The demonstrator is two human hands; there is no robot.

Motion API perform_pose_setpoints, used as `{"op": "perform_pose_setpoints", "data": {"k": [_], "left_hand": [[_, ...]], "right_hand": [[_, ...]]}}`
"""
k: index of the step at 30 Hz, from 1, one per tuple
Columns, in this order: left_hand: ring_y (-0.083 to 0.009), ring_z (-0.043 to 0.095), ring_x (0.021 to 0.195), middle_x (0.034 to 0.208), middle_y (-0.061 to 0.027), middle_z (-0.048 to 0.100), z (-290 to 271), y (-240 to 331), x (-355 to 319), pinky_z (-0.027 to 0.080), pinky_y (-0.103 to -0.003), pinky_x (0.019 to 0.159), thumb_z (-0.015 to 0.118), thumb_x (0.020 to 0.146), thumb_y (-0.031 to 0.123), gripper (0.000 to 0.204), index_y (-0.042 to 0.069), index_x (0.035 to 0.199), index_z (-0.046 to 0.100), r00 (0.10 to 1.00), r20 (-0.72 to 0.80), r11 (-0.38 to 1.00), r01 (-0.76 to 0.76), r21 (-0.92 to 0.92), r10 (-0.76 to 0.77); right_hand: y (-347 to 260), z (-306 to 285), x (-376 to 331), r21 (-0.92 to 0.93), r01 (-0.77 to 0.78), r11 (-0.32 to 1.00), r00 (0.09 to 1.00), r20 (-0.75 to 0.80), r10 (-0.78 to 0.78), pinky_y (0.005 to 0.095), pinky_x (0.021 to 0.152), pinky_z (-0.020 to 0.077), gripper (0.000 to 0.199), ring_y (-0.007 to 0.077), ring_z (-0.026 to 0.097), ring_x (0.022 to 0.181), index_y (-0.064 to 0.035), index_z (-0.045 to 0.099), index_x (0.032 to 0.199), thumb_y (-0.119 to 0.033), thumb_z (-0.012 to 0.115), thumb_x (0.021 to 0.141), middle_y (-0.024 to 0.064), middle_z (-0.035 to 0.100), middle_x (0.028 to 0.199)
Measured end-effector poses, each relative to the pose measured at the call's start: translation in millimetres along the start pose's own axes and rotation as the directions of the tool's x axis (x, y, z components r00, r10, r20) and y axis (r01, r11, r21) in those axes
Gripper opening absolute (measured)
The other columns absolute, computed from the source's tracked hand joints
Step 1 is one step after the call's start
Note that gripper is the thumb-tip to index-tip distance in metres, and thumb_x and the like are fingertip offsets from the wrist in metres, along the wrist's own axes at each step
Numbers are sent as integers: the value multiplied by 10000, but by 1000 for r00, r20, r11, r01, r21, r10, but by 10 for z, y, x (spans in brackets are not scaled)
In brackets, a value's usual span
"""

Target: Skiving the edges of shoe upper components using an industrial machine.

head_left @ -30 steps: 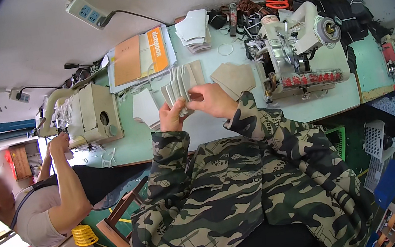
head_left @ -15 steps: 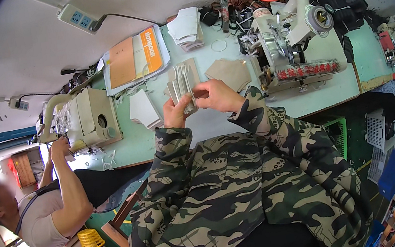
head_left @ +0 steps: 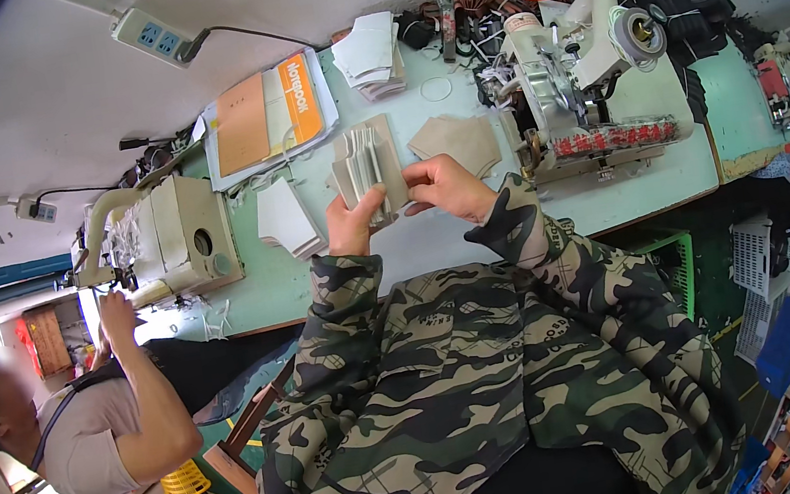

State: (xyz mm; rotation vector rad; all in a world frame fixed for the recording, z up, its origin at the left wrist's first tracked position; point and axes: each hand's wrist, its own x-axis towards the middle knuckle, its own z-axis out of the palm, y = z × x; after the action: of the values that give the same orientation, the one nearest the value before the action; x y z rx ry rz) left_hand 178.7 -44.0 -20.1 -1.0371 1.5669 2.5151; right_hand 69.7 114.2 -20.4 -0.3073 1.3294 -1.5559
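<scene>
Fanned out over the table, a bundle of thin off-white cut pieces (head_left: 360,159), cloth or card, sits in my left hand (head_left: 351,223). The left thumb presses on the front layers, and the fingers go behind. At the bundle's right side is a beige piece (head_left: 390,162), its lower edge pinched between the thumb and fingers of my right hand (head_left: 450,189). Left of the bundle lies a stack of white cut pieces (head_left: 285,219). A beige stack (head_left: 457,142) lies just beyond my right hand.
A sewing machine (head_left: 557,72) stands to the right, another (head_left: 161,234) to the left by a co-worker (head_left: 106,419). Papers with an orange-banded notebook (head_left: 266,119), a white stack (head_left: 368,54) and dark bundled material (head_left: 676,15) lie along the back. A green crate (head_left: 674,258) stands below.
My right hand has shifted slightly right, drawing the beige piece's lower edge away from the fanned layers. My left hand keeps its hold. The co-worker's arms have moved lower.
</scene>
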Motion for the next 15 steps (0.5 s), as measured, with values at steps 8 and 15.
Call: {"op": "perform_pose_setpoints", "data": {"k": [8, 15], "left_hand": [[-247, 687, 819, 1003, -146, 653, 20, -25, 30, 600, -377, 690, 619, 904, 211, 386, -58, 1174, 558, 999, 16, 999, 35, 19, -35], [-165, 655, 809, 970, -102, 662, 34, -106, 74, 557, -311, 690, 719, 830, 211, 409, -44, 1128, 600, 999, -16, 999, 44, 13, -44]], "right_hand": [[-63, 73, -73, -193, 84, 978, 995, -32, -91, 274, 733, 535, 302, 137, 654, 789, 66, 671, 1095, -82, 723, 837, 108, 717, 928], [-8, 142, -93, -355, 126, 926, 974, -133, -184, 302, 735, 544, 281, 189, 686, 776, 49, 671, 1042, -79, 687, 792, 134, 723, 892]]}}
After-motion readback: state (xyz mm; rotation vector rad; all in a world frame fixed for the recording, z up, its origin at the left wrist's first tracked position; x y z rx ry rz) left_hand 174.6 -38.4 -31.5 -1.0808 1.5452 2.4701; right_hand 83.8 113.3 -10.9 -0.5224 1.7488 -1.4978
